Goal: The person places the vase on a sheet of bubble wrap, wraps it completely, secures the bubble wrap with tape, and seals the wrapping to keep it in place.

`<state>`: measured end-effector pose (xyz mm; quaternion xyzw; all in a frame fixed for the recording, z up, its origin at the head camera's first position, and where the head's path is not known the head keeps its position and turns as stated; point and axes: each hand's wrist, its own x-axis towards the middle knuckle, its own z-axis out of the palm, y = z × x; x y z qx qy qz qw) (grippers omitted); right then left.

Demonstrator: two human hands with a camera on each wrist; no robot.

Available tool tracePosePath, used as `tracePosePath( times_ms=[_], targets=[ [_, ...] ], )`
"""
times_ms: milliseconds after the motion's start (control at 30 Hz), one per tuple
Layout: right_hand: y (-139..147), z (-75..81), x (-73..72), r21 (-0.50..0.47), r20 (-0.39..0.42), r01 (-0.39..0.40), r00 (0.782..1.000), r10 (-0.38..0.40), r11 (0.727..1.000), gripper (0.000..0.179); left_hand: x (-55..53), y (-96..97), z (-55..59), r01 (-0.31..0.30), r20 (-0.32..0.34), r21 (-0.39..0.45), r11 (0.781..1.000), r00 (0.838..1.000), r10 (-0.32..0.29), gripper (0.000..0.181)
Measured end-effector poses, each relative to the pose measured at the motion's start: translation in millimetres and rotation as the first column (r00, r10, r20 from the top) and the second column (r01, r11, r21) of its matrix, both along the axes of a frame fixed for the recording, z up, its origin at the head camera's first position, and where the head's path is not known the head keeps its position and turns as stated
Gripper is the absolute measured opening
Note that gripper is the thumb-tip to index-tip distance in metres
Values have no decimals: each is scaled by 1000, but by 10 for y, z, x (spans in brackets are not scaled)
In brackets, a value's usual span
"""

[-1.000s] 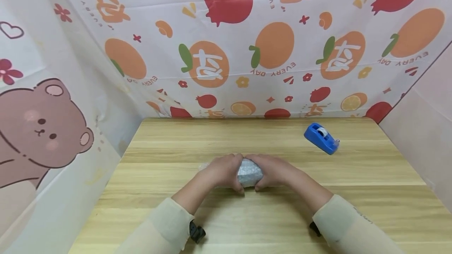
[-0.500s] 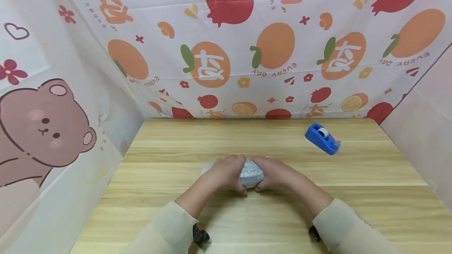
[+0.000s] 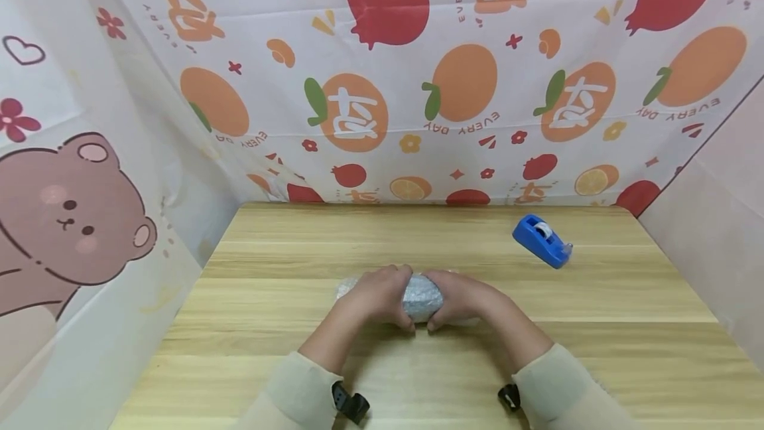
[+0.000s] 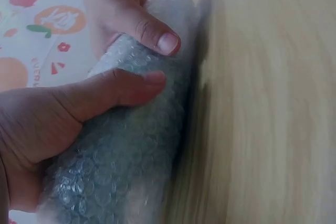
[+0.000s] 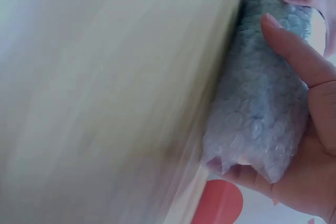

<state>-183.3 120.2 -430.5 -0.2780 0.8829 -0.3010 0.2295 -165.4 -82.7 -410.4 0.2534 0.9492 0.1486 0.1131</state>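
A roll of bubble wrap (image 3: pixel 422 298), greyish and wound around something hidden inside, lies crosswise on the table between both hands. My left hand (image 3: pixel 382 294) grips its left part, thumb on the near side and fingers over the far side. The right hand (image 3: pixel 462 296) holds the right part the same way, the two thumbs close together. In the left wrist view the bubble wrap (image 4: pixel 121 145) runs along under the left thumb (image 4: pixel 121 90). Loose wrap ends stick out past the palm in the right wrist view, where the right hand (image 5: pixel 310 103) cups the roll (image 5: pixel 257 93).
A blue tape dispenser (image 3: pixel 542 241) with a roll of tape stands at the back right of the wooden table (image 3: pixel 418 383). A fruit-print curtain (image 3: pixel 406 85) hangs behind the table, and a bear-print sheet (image 3: pixel 77 211) covers the left side.
Both hands keep their grip on the bubble-wrapped roll, which stays at nearly the same place. The forearms have drawn slightly inward, and the head view has shifted a little.
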Motion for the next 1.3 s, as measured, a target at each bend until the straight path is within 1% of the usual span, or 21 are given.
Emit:
tracePosePath(
  times_ms=[200, 333, 433, 567, 700, 767, 833, 933, 1000, 1133, 1300],
  targets=[
    [12, -41, 50, -31, 35, 28, 999, -27, 999, 72, 16, 29, -46, -6, 32, -1, 1000, 999, 6, 70],
    [28, -31, 88, -22, 56, 73, 996, -72, 997, 85, 16, 38, -67, -3, 59, 22, 1000, 998, 1, 72],
    [28, 1, 107, 1, 34, 111, 993, -111, 994, 97, 3, 39, -69, -4, 67, 38, 999, 998, 1, 74],
    [-6, 55, 145, 32, -46, 152, 988, -150, 988, 98, -15, 32, -73, -7, 70, 47, 999, 998, 4, 76],
    [-61, 87, 185, 52, -143, 155, 979, -146, 987, 92, -19, 23, -73, -15, 87, 48, 999, 996, 11, 77],
    [-87, 103, 193, 53, -181, 149, 974, -137, 987, 89, -24, 17, -66, -28, 97, 52, 998, 995, 22, 78],
    [-112, 127, 190, 47, -202, 143, 971, -130, 989, 86, -34, 10, -55, -41, 108, 62, 997, 994, 34, 78],
    [-141, 156, 178, 39, -203, 135, 971, -125, 990, 88, -60, 0, -42, -48, 122, 74, 996, 992, 38, 79],
    [-158, 160, 171, 40, -202, 130, 972, -119, 991, 90, -77, -5, -37, -41, 127, 82, 996, 991, 31, 79],
    [-173, 125, 154, 48, -198, 133, 973, -121, 990, 94, -102, -12, -25, -28, 128, 76, 997, 992, 18, 78],
    [-155, 94, 124, 34, -197, 102, 976, -94, 994, 90, -121, -8, -3, -18, 146, 70, 997, 989, 7, 76]
  ],
)
